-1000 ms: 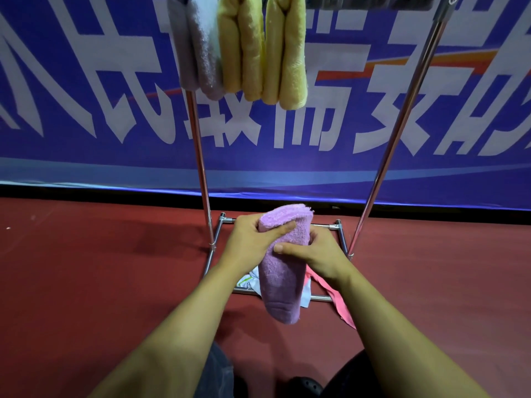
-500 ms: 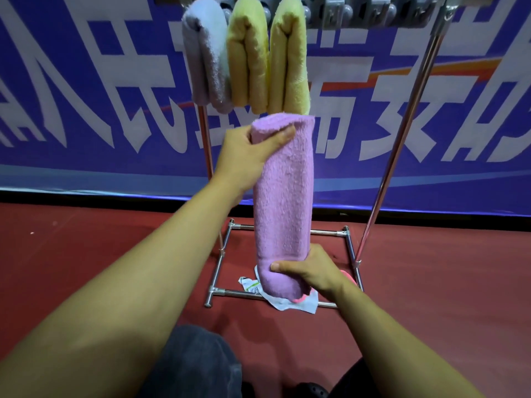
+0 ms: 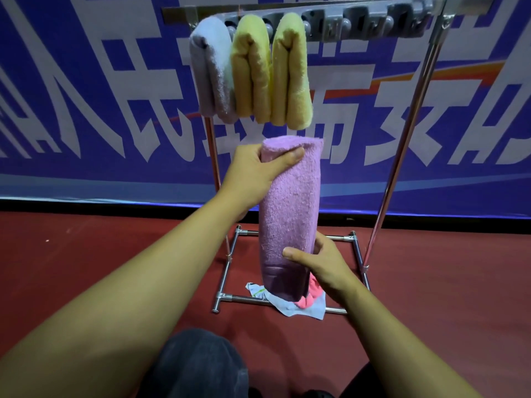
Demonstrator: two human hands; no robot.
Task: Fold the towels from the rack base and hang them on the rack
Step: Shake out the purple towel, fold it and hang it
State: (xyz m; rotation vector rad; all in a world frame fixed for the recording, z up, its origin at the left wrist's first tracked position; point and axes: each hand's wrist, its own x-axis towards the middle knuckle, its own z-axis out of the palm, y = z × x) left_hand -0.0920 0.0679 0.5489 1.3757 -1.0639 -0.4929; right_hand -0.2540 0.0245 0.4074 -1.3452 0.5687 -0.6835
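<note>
A folded purple towel [image 3: 290, 214] hangs upright in front of me, below the rack's top bar. My left hand [image 3: 255, 173] grips its folded top end. My right hand [image 3: 319, 262] pinches its lower part from the right. On the rack's top bar [image 3: 359, 23] hang a grey towel [image 3: 212, 67] and two yellow towels [image 3: 251, 67] [image 3: 291, 70], all folded, at the left end. On the rack base [image 3: 227, 297] lie a white cloth [image 3: 298, 307] and a pink towel [image 3: 307, 300], partly hidden behind the purple towel.
The bar's right half carries grey clips [image 3: 402, 21] with nothing on them. Two slanted metal posts [image 3: 402, 145] join bar and base. A blue banner [image 3: 86, 96] stands behind, on a red floor [image 3: 86, 254]. My dark-trousered knee [image 3: 198, 366] is at the bottom.
The purple towel has gone from low over the rack base to upright below the hung towels. My left hand rose with its top; my right hand slid to its lower part.
</note>
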